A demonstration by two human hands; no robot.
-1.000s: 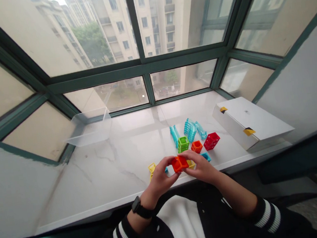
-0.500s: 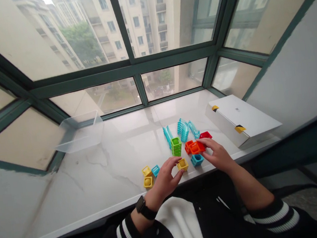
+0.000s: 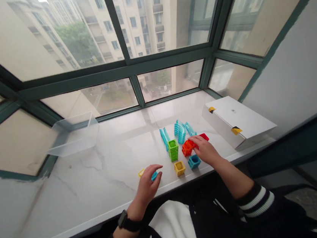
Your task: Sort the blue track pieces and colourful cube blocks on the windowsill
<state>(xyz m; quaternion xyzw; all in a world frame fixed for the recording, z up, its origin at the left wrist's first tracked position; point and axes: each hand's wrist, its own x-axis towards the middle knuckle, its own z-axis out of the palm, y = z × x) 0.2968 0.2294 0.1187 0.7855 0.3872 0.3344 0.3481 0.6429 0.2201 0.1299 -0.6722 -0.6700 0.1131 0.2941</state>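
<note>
My left hand point(image 3: 148, 182) hovers over the small blocks at the left, thumb and fingers apart with nothing between them. It partly covers a light blue block point(image 3: 154, 176) and a yellow block point(image 3: 141, 172). My right hand point(image 3: 206, 151) has its fingers and thumb around an orange-red block point(image 3: 192, 144), beside another orange block point(image 3: 186, 149). Close below it stands a dark blue block point(image 3: 194, 162). Between my hands are a yellow block point(image 3: 179, 168) and a stack of green blocks point(image 3: 173, 151).
Behind the blocks lie a straight turquoise track piece point(image 3: 165, 138), a curved one point(image 3: 180, 131) and a third point(image 3: 190, 129). A red piece point(image 3: 204, 137) lies beyond my right hand. A clear plastic bin point(image 3: 76, 138) stands left, a white box point(image 3: 241, 119) right, on the marble-look sill point(image 3: 116, 154).
My left hand has moved left, away from the single yellow block, to the blocks at the left. My right hand stays at the orange-red block, its fingers now covering more of it.
</note>
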